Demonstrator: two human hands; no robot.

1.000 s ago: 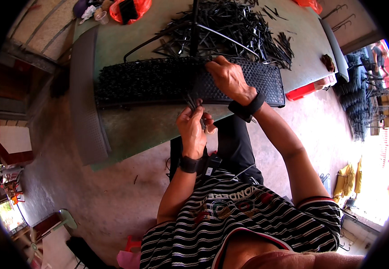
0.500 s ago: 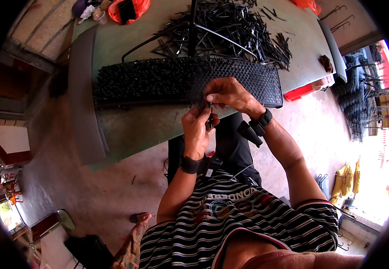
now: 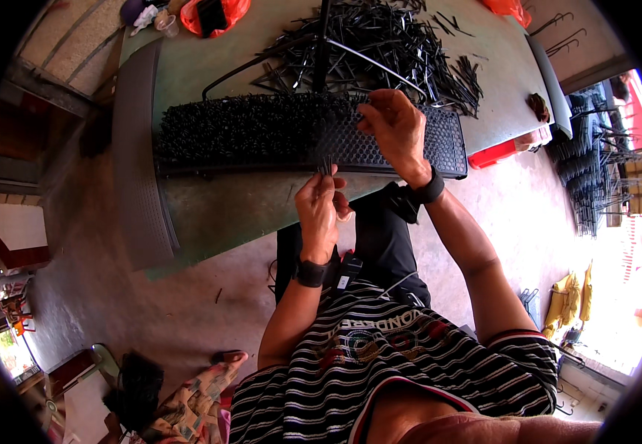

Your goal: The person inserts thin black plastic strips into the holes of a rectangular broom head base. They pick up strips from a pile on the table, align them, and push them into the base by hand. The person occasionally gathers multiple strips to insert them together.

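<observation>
A long black perforated panel point(image 3: 439, 140) lies across the table. Its left part is thick with short black strip ends point(image 3: 239, 133); bare holes show on the right. My left hand point(image 3: 319, 211) is closed just below the panel's near edge, around several thin black strips point(image 3: 326, 164) whose tips stick up past the fingers. Over the bare part, close to the border of the filled area, my right hand point(image 3: 399, 132) is raised with thumb and fingers pinched. Whatever sits in that pinch is too small to make out.
Behind the panel a big heap of black strips point(image 3: 380, 48) spreads over the green table point(image 3: 210, 214). A black metal frame point(image 3: 322, 52) rises at the panel's far side. A grey perforated panel point(image 3: 139, 163) hangs at the left edge. A person's leg point(image 3: 195, 399) shows lower left.
My right hand has left my left hand and moved up and right over the panel. The strips in my left hand now show. The other person's leg has shifted at lower left.
</observation>
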